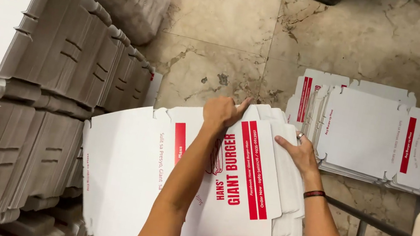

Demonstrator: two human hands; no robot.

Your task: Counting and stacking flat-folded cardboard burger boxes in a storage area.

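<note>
White-and-red flat carton blank (245,182) on your lap: left hand (222,113) pinches its far edge, right hand (298,154) lies open on the flaps; crease squarely, thumb anchored.

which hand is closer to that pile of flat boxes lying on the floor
Right. The right hand sits just beside the floor pile, near its left edge; the left hand grips the held flat box farther away.

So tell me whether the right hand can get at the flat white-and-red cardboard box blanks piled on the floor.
Probably yes: the right hand rests on the lap bundle's edge, beside the floor pile, with only bare marble floor between and nothing blocking.
</note>
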